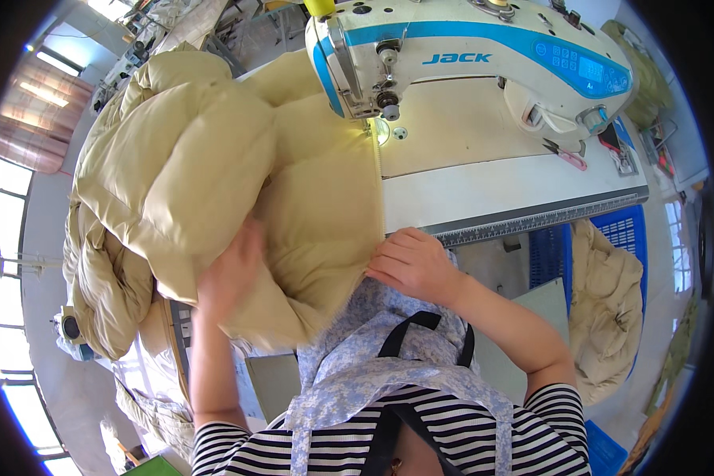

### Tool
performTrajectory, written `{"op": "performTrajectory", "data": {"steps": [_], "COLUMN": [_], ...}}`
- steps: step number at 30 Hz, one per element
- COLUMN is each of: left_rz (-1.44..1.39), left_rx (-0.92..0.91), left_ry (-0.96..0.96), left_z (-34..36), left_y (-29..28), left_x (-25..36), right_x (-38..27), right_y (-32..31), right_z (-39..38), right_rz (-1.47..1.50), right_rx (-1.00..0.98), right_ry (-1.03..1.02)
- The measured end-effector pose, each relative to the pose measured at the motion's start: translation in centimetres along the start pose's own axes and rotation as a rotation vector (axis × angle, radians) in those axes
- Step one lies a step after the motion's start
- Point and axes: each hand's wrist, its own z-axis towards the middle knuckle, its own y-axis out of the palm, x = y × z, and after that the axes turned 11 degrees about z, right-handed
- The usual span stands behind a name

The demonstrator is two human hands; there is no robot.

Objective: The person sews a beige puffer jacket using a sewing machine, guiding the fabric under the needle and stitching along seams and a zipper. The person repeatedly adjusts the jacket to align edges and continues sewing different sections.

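A beige quilted puffer jacket (pixel 190 151) is spread over the left of the sewing table and hangs off its front edge. Its straight edge, which seems to carry a zipper tape, runs from the lit needle area of a white and blue sewing machine (pixel 452 47) toward me. Fingers of my right hand (pixel 412 262) are closed on that edge at the table's front. My left hand (pixel 234 258) lies against the puffy fabric further left; motion smears its fingers, so its grip cannot be read.
Small pink-handled scissors (pixel 567 155) lie on the white tabletop (pixel 468 190) at the right. A ruler strip (pixel 531 222) lines its front edge. Below on the right, a blue plastic basket (pixel 623 230) holds more beige padded fabric (pixel 603 309).
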Motion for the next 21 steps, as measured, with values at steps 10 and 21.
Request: {"op": "performTrajectory", "data": {"steps": [10, 21], "left_rz": [-0.204, -0.589], "left_rx": [0.088, 0.051], "left_ry": [0.265, -0.018], "left_z": [1.2, 3.2], "left_y": [7.8, 2.9], "left_x": [5.9, 6.1], "right_x": [-0.7, 0.8], "right_y": [-1.3, 7.3], "right_z": [3.2, 7.3], "right_rz": [0.243, 1.038], "right_rx": [0.177, 0.511], "right_ry": [-0.03, 0.574]}}
